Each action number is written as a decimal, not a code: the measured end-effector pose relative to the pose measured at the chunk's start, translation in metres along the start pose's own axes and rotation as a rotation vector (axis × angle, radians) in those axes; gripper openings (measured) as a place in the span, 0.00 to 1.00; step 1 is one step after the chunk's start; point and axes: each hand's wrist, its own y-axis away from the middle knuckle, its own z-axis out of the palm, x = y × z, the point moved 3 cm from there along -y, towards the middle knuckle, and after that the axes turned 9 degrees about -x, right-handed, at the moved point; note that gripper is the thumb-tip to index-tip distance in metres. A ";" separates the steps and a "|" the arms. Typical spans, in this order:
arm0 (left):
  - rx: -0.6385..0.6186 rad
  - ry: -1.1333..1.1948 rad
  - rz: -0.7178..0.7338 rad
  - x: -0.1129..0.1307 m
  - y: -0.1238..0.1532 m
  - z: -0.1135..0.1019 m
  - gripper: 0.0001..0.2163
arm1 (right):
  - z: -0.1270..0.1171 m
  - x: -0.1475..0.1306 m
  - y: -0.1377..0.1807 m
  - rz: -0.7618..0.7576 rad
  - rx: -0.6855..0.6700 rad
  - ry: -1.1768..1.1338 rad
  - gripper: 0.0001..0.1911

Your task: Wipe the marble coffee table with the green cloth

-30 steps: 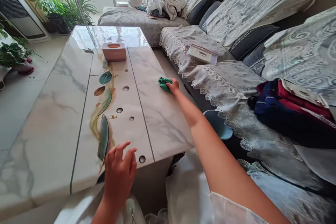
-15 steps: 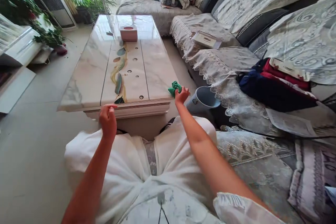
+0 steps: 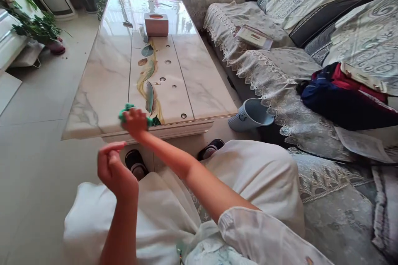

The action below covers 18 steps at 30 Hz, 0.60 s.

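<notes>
Since half a second ago, the green cloth has been dragged from the right corner of the table's near edge over to the left of the painted strip, and it's now sitting right on that near edge. Going left to right: potted plants are seen on the floor at far left. The left hand is held up in the air below the table edge, fingers curled loosely, nothing gripped. Just right of it, the cloth is bunched up under the right hand, which is clenched down on it; the wad's long axis is laid roughly along the table edge, though it's mostly covered. The marble coffee table is topped further back by a pink tissue box. A grey-blue bin is tipped on its side beside the sofa.
</notes>
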 end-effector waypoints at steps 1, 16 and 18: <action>-0.053 0.029 -0.040 0.003 0.005 0.001 0.08 | 0.010 -0.029 -0.008 -0.056 0.007 0.019 0.16; -0.349 -0.198 0.067 -0.035 0.030 0.028 0.09 | -0.096 0.305 0.093 0.017 0.009 -0.028 0.18; -0.482 -0.238 0.090 -0.039 0.048 0.038 0.10 | -0.122 0.377 0.119 0.132 0.117 -0.041 0.18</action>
